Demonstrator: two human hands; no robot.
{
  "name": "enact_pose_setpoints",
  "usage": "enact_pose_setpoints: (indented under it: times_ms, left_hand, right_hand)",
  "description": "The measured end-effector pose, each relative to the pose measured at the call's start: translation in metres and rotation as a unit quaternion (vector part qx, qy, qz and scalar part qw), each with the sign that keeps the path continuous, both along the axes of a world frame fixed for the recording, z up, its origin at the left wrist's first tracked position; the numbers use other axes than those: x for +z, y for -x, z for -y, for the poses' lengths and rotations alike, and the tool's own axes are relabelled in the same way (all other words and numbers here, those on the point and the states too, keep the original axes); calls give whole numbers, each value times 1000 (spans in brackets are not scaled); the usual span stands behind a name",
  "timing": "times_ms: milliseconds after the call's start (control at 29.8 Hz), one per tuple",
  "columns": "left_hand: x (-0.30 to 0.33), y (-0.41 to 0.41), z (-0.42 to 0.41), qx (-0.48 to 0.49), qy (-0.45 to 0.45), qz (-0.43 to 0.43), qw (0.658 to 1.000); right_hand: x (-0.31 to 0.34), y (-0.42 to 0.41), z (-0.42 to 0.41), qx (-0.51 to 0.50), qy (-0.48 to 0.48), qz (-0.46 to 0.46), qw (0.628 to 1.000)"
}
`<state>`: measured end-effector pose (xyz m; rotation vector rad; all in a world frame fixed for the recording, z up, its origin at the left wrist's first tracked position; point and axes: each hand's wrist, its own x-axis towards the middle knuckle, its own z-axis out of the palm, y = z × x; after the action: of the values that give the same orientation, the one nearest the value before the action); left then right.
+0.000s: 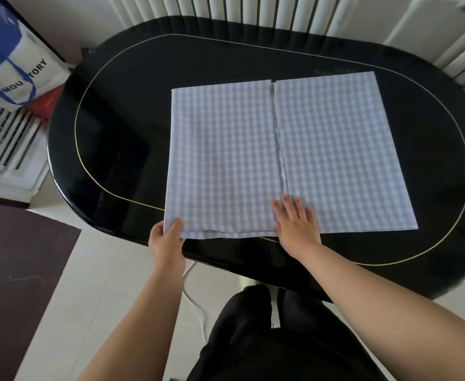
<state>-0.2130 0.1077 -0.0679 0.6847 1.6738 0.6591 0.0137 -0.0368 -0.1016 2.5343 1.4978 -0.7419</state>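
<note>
A light blue and white checked cloth (335,149) lies flat on the black oval table (121,149). Its two side flaps are folded inward and meet at a seam running down the middle. My left hand (166,240) pinches the cloth's near left corner, thumb on top and fingers underneath, at the table's front edge. My right hand (297,224) lies flat with straight fingers on the cloth, pressing the near end of the middle seam.
The table has a thin gold line around its top. White radiators (253,9) stand behind the table and at the left. A white and blue shopping bag (11,64) sits at the far left. A white cable (195,306) lies on the tiled floor.
</note>
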Motion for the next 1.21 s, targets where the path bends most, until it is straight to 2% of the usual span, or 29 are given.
enact_pose_setpoints:
  times_ms: [101,235,302,369,402,436,536,570,637,704,771,838,905,939,972,1006,1039,1106,1207]
  left_hand:
    - [34,-33,20,-1,-109,-37,993]
    - [78,-91,34,-101,-214,-61,970]
    - [94,-120,41,-158,-264,-61,950]
    - [103,-150,50,-225,-325,-52,917]
    - [105,-165,57,-262,-353,-44,897]
    - [106,-181,65,-305,-377,-36,874]
    - [106,-229,101,-447,-445,-41,775]
    - [104,-244,113,-487,-460,-47,741]
    - [96,-271,134,-552,-453,-64,697]
    - [79,-292,149,-619,-392,-93,674]
    - [56,-309,158,-703,-282,-129,640]
    - [33,-316,161,-773,-192,-177,578]
    - [15,-316,160,-794,-180,-237,531]
    - [8,-314,156,-787,-187,-262,526]
    - [2,-310,152,-775,-192,-280,534]
    - [-2,-306,146,-758,-194,-295,549]
    - [-6,-301,140,-739,-195,-312,565]
    - [-13,-292,129,-704,-190,-351,587]
    - [-22,-281,122,-674,-163,-391,605]
  right_hand:
    - [-7,-5,10,31,44,-21,998]
    - [0,-9,5,24,35,-83,996]
    - [5,-19,0,14,50,-143,988]
    - [9,-34,-3,-44,58,-254,964]
    - [15,-41,-4,-107,38,-337,935]
    - [24,-47,-3,-193,10,-419,887]
    - [54,-75,11,-393,-69,-589,703]
    - [61,-89,19,-442,-101,-607,653]
    - [64,-126,43,-522,-149,-599,589]
    - [56,-160,70,-590,-194,-555,554]
    - [45,-188,98,-646,-224,-516,516]
    - [38,-204,118,-656,-213,-492,531]
    - [29,-215,123,-643,-182,-448,594]
    - [26,-218,122,-612,-159,-400,664]
    - [23,-221,119,-560,-139,-329,747]
    - [21,-222,115,-504,-132,-262,812]
    - [22,-221,112,-468,-137,-212,847]
    - [29,-224,109,-469,-161,-145,856]
    - [23,-239,116,-508,-153,-154,834]
